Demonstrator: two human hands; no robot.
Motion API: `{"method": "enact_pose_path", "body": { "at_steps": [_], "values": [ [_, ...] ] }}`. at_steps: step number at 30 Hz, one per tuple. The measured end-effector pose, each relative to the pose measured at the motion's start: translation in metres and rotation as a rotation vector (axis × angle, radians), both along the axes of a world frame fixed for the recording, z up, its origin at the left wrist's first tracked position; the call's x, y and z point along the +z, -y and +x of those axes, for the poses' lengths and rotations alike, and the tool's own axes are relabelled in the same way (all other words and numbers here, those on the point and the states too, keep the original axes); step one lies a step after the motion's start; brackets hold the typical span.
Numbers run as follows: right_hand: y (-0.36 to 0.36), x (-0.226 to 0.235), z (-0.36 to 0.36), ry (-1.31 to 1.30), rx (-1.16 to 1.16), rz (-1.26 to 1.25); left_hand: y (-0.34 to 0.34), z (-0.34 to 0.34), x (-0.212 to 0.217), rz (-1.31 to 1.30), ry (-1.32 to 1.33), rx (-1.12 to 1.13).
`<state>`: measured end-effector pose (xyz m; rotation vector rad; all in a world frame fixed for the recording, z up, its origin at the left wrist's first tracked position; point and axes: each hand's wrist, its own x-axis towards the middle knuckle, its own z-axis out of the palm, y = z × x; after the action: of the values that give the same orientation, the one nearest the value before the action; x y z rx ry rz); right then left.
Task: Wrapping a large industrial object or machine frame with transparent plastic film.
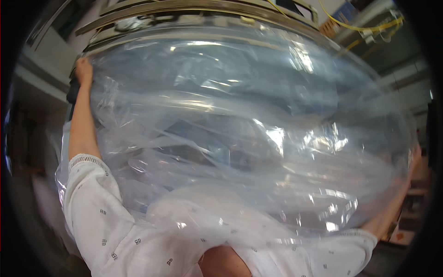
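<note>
A wide, clear plastic sheet (240, 106) spreads across most of the view, creased and shining, between my two raised arms. At its far left edge my left hand (84, 71) is closed in a fist on the plastic, close to the end of a long frame bar. Out at the far right, my right hand (415, 157) is at the sheet's other edge. It is blurred and partly behind the film, so its fingers cannot be made out. The near part of the sheet lies over my chest and right forearm.
Beyond the sheet runs a long, pale metal frame (207, 7) with rails. Yellow cables (369, 27) hang at the upper right. A dark object (73, 91) is beside my left wrist. Shelves with boxes (402, 237) stand at the lower right.
</note>
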<state>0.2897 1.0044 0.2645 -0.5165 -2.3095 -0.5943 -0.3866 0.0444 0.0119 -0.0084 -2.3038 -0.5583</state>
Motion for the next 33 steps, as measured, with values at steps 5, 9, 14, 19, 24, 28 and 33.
{"method": "enact_pose_path", "body": {
  "at_steps": [5, 9, 14, 19, 24, 28, 33],
  "values": [
    [0.174, -0.097, -0.104, -0.291, 0.285, 0.542, 0.130, -0.014, -0.055, 0.092, 0.046, 0.308],
    [0.234, -0.228, -0.178, 0.480, 0.035, -0.076, 0.172, -0.017, -0.068, -0.037, 0.119, 0.330],
    [0.209, -0.248, -0.219, 0.328, 0.048, -0.332, 0.160, -0.008, -0.086, -0.100, 0.213, 0.267],
    [0.236, -0.222, -0.275, 0.050, 0.090, -0.282, 0.174, -0.002, -0.067, -0.129, 0.122, 0.305],
    [0.201, -0.225, -0.302, 0.050, 0.429, -1.208, 0.157, 0.007, -0.067, -0.123, 0.106, 0.304],
    [0.191, -0.242, -0.337, 0.038, 0.308, -0.938, 0.160, 0.011, -0.069, -0.038, 0.089, 0.339],
    [0.208, -0.262, -0.366, 0.042, 0.308, -1.005, 0.276, 0.062, 0.004, 0.812, 0.094, -0.093]
  ]
}}
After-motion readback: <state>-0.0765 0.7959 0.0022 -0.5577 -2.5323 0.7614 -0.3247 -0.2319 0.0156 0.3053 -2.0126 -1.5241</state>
